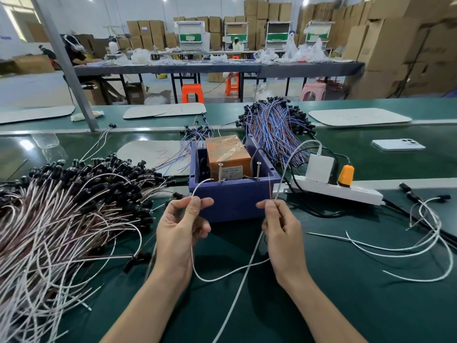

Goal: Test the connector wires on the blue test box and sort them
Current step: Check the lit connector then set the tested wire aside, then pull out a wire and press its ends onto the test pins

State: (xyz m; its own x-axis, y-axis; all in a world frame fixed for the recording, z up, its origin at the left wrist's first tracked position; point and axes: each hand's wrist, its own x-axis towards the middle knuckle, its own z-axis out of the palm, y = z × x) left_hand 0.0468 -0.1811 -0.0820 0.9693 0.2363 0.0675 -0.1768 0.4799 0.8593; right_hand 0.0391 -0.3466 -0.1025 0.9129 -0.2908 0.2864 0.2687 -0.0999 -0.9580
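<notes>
The blue test box (235,199) stands on the green bench in front of me, open at the top, with an orange transformer (226,154) and two upright screws (220,172) inside. My left hand (180,231) pinches a white wire (197,189) whose tip curves toward the left screw. My right hand (282,233) pinches a thin brown wire end (270,186) that points up beside the box's right front corner. The white lead loops between both hands (230,271).
A big heap of white and brown wires with black connectors (74,201) lies at my left. Blue and red wires (274,127) are piled behind the box. A white power strip (346,191) with plugs and several loose white wires (420,233) lie at right; a phone (398,144) farther back.
</notes>
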